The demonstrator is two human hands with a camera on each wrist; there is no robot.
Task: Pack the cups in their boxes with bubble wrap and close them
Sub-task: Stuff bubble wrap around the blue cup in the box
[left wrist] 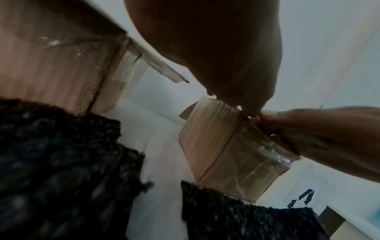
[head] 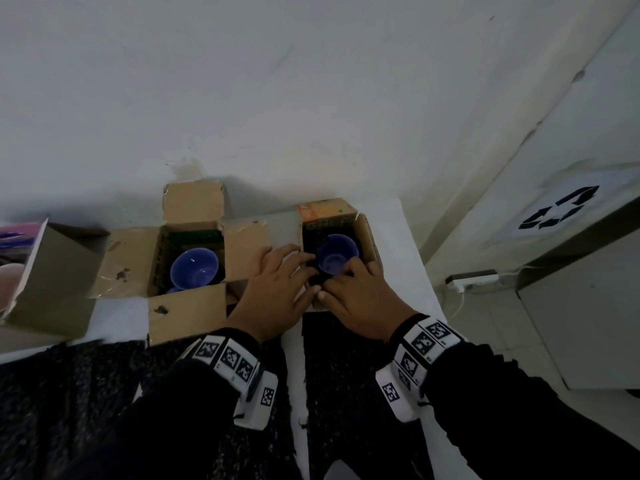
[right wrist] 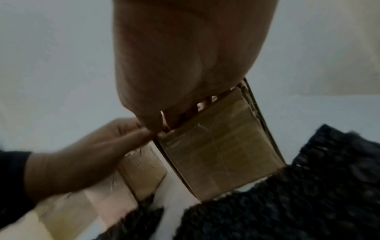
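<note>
Two open cardboard boxes stand on the white table. The left box (head: 187,313) holds a blue cup (head: 194,270). The right box (head: 370,244) holds another blue cup (head: 336,255) with black bubble wrap (head: 313,271) dark around it. My left hand (head: 277,282) reaches over this box's near-left corner, fingers inside on the wrap, thumb outside. My right hand (head: 356,289) grips the near wall, fingers curled inside beside the cup. The thumbs touch. In the wrist views the left hand (left wrist: 246,100) and the right hand (right wrist: 185,65) clasp the box (left wrist: 216,146) (right wrist: 218,151) from above.
Loose black bubble wrap sheets (head: 86,393) (head: 346,351) lie along the table's near edge. A third cardboard box (head: 52,282) with a pink package stands at far left. A white bin with a recycling sign (head: 561,209) and a power strip (head: 471,280) are at right, beyond the table edge.
</note>
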